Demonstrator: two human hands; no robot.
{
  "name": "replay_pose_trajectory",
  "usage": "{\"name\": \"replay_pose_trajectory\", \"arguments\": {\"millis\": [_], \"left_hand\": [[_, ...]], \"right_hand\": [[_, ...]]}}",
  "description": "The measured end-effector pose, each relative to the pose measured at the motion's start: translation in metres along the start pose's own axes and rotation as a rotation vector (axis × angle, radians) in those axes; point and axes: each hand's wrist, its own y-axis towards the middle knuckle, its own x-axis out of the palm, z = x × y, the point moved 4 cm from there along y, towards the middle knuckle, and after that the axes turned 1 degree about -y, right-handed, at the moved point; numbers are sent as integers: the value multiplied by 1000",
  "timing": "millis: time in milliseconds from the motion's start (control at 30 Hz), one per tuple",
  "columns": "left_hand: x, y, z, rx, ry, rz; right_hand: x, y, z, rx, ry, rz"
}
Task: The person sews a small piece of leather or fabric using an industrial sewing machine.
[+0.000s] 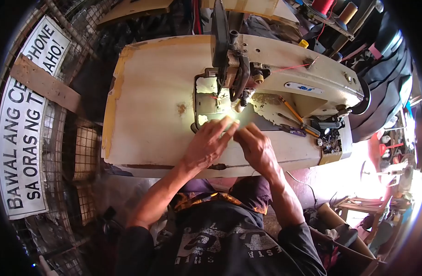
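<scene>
My left hand (210, 141) and my right hand (258, 148) meet at the front of the sewing machine (284, 78), just below its lit needle area. The fingertips of both are pinched close together. Whatever lies between them, if anything, is too small to make out. Behind my fingers, the metal needle plate (210, 102) sits in the machine bed, with a bit of red thread near it. More red thread (291, 68) runs across the top of the machine head.
On the bed's right lie an orange-handled tool (291, 109), dark scissors or snips (293, 131) and a tray of metal bobbins (330, 141). Thread spools (322, 5) stand at the upper right. A lettered sign (22, 142) hangs on the wire mesh at left.
</scene>
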Motion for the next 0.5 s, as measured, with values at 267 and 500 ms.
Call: {"name": "replay_pose_trajectory", "arguments": {"millis": [267, 500], "left_hand": [[0, -1, -12, -192, -158, 143], [-5, -4, -26, -445, -260, 297]], "right_hand": [[-10, 12, 14, 99, -12, 126], [43, 64, 44, -116, -208, 181]]}}
